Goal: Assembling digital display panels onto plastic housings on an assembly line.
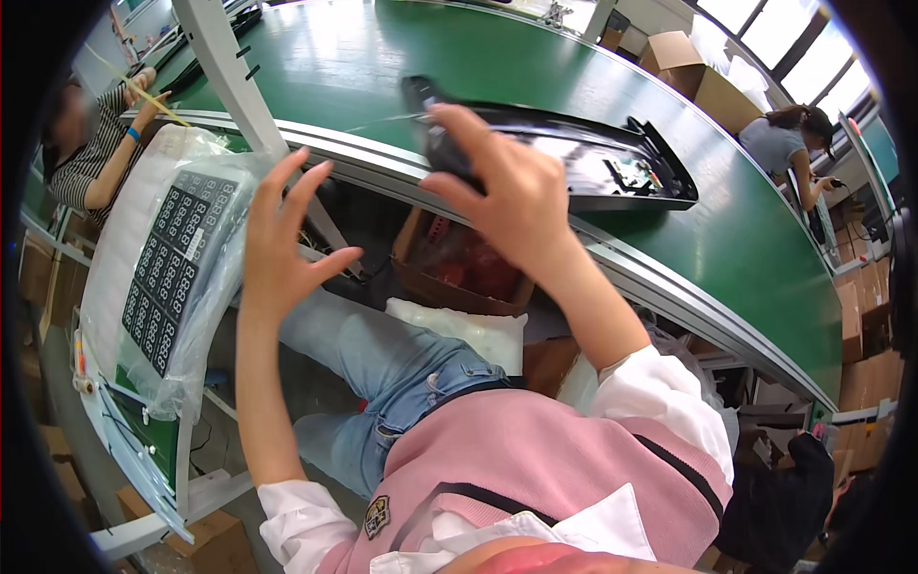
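A long black plastic housing (669,182) with a glossy inside lies tilted across the near edge of the green bench. My right hand (521,191) is at its left end, thumb and index finger around a dark, motion-blurred part (445,153). Whether that part belongs to the housing or is separate, I cannot tell. My left hand (277,249) is raised beside the bench's near rail, fingers spread, holding nothing. Just left of it lies a dark panel of digit displays (177,273) in clear plastic wrap, on white foam sheeting (120,253).
The green bench (335,62) has a metal rail and a white post (225,72). Below it stand an open carton (421,253) and a white bag (459,325). A person in stripes (91,163) works at left, another (784,143) at far right. Cartons (684,62) stand beyond the bench.
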Tool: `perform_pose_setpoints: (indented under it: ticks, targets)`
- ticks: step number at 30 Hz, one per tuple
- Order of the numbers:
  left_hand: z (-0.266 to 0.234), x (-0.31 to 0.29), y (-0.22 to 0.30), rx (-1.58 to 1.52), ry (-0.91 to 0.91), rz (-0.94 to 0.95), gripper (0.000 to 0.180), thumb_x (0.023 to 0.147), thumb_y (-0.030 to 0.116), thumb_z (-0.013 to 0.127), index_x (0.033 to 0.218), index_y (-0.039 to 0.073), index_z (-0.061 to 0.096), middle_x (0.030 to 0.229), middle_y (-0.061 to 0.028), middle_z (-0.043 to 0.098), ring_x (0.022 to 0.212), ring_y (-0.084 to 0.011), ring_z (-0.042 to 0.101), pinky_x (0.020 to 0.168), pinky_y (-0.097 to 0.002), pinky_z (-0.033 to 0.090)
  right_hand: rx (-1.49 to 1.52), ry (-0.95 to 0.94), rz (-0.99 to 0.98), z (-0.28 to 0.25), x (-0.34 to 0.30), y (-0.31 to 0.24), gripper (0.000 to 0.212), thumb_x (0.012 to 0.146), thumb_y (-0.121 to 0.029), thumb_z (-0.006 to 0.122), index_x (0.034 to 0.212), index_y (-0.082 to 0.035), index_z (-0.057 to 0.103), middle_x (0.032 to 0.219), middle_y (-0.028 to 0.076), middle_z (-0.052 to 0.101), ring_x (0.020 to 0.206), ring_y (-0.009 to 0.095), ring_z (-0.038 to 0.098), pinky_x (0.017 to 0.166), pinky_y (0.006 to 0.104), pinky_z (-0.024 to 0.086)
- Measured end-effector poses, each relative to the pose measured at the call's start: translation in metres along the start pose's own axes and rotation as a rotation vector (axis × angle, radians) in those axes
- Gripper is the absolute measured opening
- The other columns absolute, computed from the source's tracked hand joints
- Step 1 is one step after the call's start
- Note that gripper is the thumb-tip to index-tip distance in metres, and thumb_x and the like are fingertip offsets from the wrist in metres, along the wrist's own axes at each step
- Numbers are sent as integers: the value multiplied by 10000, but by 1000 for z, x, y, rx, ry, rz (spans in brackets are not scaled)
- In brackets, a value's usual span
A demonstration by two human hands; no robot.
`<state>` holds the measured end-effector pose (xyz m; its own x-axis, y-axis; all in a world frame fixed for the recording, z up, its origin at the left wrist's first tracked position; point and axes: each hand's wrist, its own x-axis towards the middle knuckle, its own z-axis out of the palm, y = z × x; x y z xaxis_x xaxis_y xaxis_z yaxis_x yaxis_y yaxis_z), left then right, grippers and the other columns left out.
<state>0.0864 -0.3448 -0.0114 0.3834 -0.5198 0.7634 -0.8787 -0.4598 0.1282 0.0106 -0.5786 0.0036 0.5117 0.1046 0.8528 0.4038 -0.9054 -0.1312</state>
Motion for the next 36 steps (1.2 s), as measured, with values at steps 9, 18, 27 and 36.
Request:
perform_pose_setpoints:
  ticks: [9, 18, 27, 36]
  targets:
    - [12, -20, 10, -255, 197, 61, 524, 584, 308, 854, 935, 39, 573, 843, -105, 626, 698, -271, 621, 633, -336, 483, 484, 151, -182, -40, 32, -38, 684, 819, -207, 757, 1355, 50, 419, 1053, 193, 652, 852, 190, 644, 761, 311, 507]
    - [-142, -176, 11, -707, 806, -943, 816, 600, 314, 857, 1267, -16, 521, 1189, -114, 610, 1075, -260, 601, 984, -376, 462, 554, 343, 418, 29, 2, 73, 651, 918, -133, 628, 1454, 5, 284, 1241, 129, 559, 1069, 212, 566, 956, 312, 418]
    - [-228, -263, -10, 333, 818, -1379, 492, 860, 327, 687, 1215, 8, 568, 1122, -63, 597, 1042, -164, 551, 934, -289, 408, 649, -318, 128, 191, 44, -63, 593, 951, -304, 563, 1466, -136, 322, 1122, 185, 618, 958, 318, 630, 815, 374, 502]
    - [-236, -318, -66, 836, 286, -1381, 504, 862, 355, 630, 1222, 10, 557, 1199, -197, 585, 1096, -340, 562, 954, -392, 421, 81, -319, -121, 295, 27, -117, 470, 959, -301, 441, 1409, -170, 410, 948, 201, 609, 886, 375, 586, 737, 474, 492]
